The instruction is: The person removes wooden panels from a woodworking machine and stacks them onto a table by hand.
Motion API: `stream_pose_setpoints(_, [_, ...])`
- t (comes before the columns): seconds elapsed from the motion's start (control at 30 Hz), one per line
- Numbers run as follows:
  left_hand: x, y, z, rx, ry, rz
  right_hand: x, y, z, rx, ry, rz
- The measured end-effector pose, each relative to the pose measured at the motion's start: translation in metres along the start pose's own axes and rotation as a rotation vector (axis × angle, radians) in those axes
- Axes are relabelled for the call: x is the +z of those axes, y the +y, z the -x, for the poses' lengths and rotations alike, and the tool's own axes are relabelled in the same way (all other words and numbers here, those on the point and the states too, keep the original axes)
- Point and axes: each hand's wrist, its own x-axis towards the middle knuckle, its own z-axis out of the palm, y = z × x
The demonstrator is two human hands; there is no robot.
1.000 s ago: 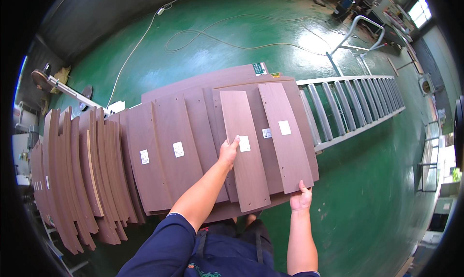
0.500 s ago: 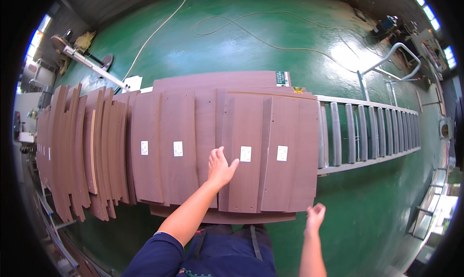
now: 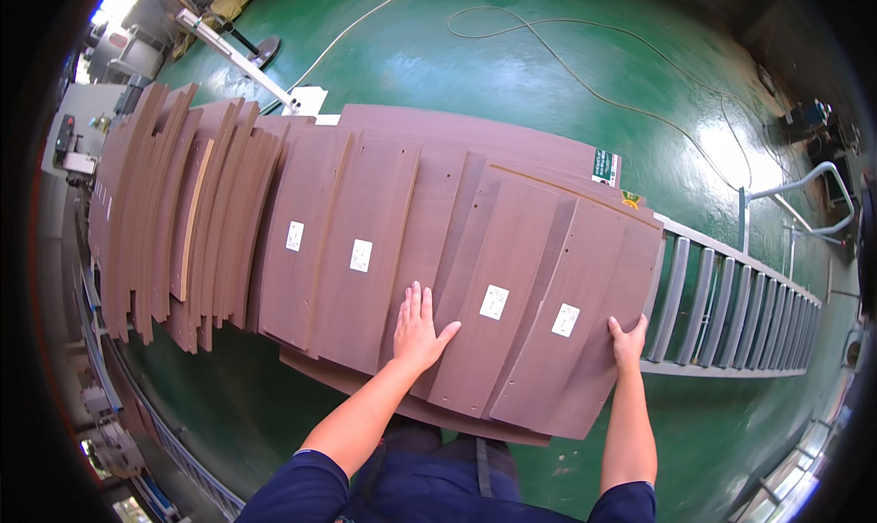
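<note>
Overlapping brown wooden panels [image 3: 416, 180] lie spread in front of me, several with a small white label. My left hand [image 3: 420, 333] rests flat on them left of a labelled panel [image 3: 512, 276], fingers stretched and thumb out to the side. At the right end, my right hand [image 3: 628, 342] grips the edge of the rightmost panel [image 3: 594, 295], its thumb on the top face and its other fingers at the side, partly hidden. A larger brown board [image 3: 393, 121] shows beneath the far side of the pile.
To the left, several narrower brown panels [image 3: 174, 221] lean closely in a row. A metal roller conveyor [image 3: 731, 304] runs right from the pile. A white-armed stand [image 3: 233, 57] is at the far left. A cable [image 3: 566, 57] loops over the green floor [image 3: 411, 66].
My right hand has come up from beside the pile onto the rightmost panel's edge. My left hand has flattened onto the panels. The view has turned, so the pile appears tilted.
</note>
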Motion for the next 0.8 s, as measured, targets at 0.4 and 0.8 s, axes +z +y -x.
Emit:
stream_pose_setpoints(0.4, [0.013, -0.004, -0.001, 0.032, 0.124, -0.032, 0.012, -0.029, -0.017, -0.070, -0.052, 0.030])
stream_pose_setpoints(0.8, [0.033, 0.042, -0.010, -0.062, 0.339, -0.186, 0.051, -0.040, 0.055, -0.374, 0.027, 0.400])
